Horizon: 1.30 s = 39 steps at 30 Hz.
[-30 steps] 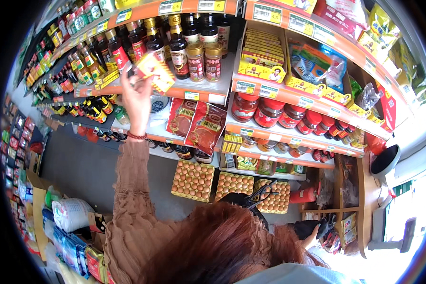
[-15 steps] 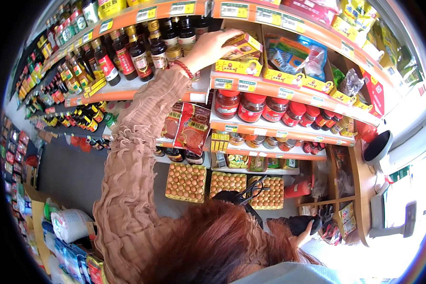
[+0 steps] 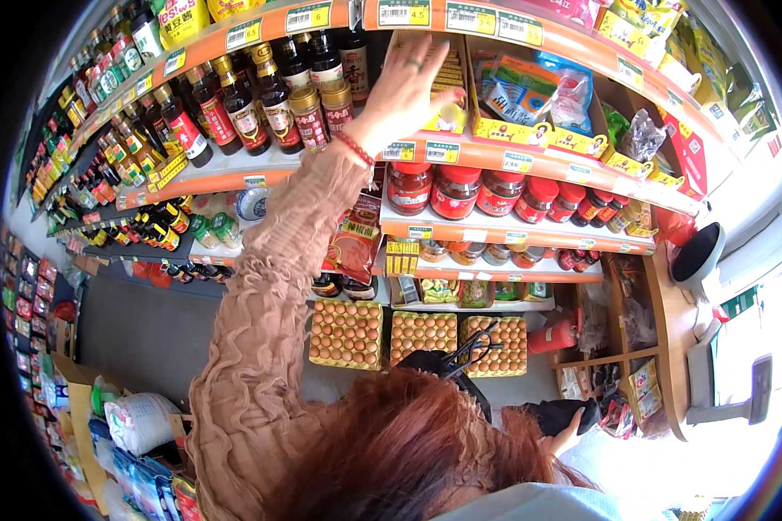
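My left hand point(image 3: 401, 97) reaches up to the middle shelf, palm down, fingers stretched out and open. It is over a yellow display carton point(image 3: 450, 120) that holds a stack of small yellow boxes point(image 3: 447, 74). The hand covers the left part of that carton, so whether a fingertip touches a box is unclear. Low on the right, my right hand point(image 3: 567, 437) is closed around a black, soft-looking item point(image 3: 547, 416), whose kind I cannot make out.
Left of the carton stand dark sauce bottles point(image 3: 280, 108) and gold-lidded jars point(image 3: 337, 106). To its right, another carton holds blue bags point(image 3: 521, 91). Red-lidded jars point(image 3: 454, 191) line the shelf below. Egg trays point(image 3: 346, 334) sit low down. A counter point(image 3: 669, 347) and scanner stand right.
My left hand has let go of the small yellow and maroon box, which was tilted above the carton. Its fingers are now spread over the stack. The view has shifted slightly.
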Available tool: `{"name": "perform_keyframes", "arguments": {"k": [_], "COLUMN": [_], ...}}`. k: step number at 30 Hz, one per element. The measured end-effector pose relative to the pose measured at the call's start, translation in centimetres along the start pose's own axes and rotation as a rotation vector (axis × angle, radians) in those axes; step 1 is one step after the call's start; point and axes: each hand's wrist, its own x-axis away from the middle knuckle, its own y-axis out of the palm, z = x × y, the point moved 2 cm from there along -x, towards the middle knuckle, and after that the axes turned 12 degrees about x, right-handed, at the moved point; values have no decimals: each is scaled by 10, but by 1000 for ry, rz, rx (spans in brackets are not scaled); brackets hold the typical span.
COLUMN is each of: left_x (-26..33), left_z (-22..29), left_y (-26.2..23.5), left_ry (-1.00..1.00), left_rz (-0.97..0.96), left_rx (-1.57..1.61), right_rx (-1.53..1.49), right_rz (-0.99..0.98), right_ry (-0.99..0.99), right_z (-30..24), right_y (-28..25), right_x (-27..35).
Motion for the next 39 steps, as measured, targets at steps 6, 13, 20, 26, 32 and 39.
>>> {"name": "perform_keyframes", "arguments": {"k": [6,13,20,26,32,39], "left_x": [28,33,23,6,2,11], "left_z": [16,7,9,16,9,1], "left_y": [37,37,39,55,64,56], "left_ry": [-245,-82,-142,-215,-397,-316], "left_rz": [-366,-167,-149,-205,-288,-334], "left_rx": [-92,-118,-265,-273,-150,-179], "right_rx": [21,-26,-52,42,30,-79], "right_rz": [-45,-135,-99,-86,-79,-68], "right_ry": [21,78,50,-8,35,61], "right_z": [13,16,8,-5,-20,-17], "right_y": [-2,2,-2,-12,-3,-35], "right_x": [-14,-30,-46,-90,-80,-74]}}
